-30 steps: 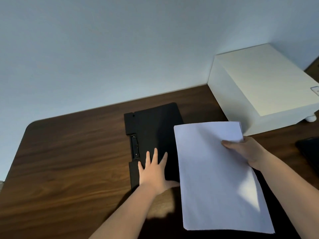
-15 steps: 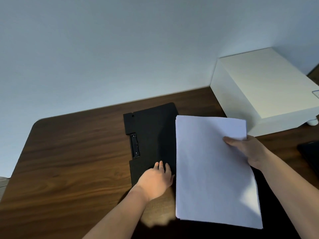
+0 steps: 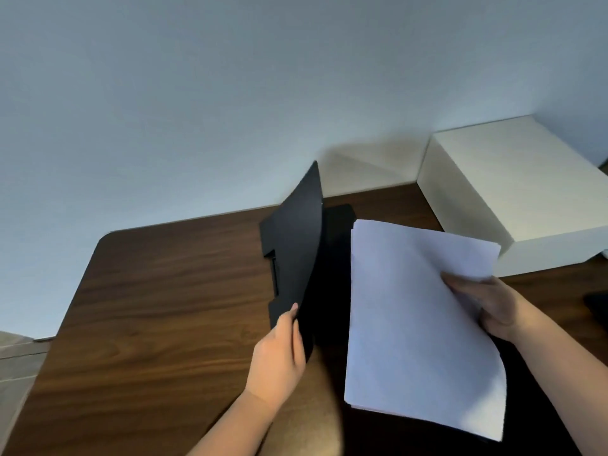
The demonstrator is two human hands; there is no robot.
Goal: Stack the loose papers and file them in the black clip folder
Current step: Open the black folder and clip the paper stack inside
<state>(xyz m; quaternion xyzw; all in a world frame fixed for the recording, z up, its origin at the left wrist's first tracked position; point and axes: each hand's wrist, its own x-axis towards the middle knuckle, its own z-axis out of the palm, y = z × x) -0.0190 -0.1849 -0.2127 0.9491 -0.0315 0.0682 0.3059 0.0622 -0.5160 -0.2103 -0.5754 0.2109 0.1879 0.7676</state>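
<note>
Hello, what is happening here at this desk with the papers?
A person is filing papers. The left hand is lifting the front cover of the black clip folder, which stands partly open on the brown desk. The right hand holds a stack of white papers by its right edge, just beside the folder. The papers are not yet inside. A white box sits at the back right.

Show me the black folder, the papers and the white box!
black folder (image 3: 296, 245): head view, on the lifted front cover.
papers (image 3: 411, 324): head view, middle of the top sheet.
white box (image 3: 513, 179): head view, on its top face.
</note>
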